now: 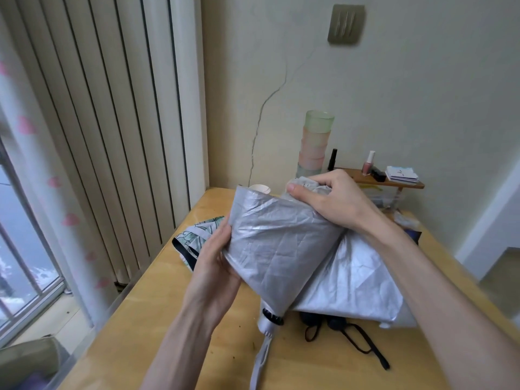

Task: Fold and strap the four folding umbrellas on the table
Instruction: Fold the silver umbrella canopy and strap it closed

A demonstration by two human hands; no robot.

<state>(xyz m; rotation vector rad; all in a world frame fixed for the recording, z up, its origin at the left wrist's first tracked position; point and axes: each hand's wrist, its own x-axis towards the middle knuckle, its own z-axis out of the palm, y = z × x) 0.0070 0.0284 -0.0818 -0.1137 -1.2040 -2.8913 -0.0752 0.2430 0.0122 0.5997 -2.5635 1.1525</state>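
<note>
Two lie partly hidden behind the silver umbrella (281, 243); patterned umbrella (194, 235), dark umbrella (334, 323).

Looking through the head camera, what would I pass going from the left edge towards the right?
Window → vertical blinds → patterned umbrella → silver umbrella.

Bare table (157, 319) lies open at near left, under my left forearm, out to the edge. The middle and right are blocked: the silver umbrella (281, 249) spreads its canopy wide there. Under its near edge sits a dark umbrella (334, 323), its black strap (365, 347) trailing toward me across the wood. A patterned umbrella (194, 237) closes the far left. The far edge is crowded: paper cup (260, 188), stack of plastic cups (315, 144), small wooden shelf (394, 182). Vertical blinds (112, 136) hem the left side.
</note>
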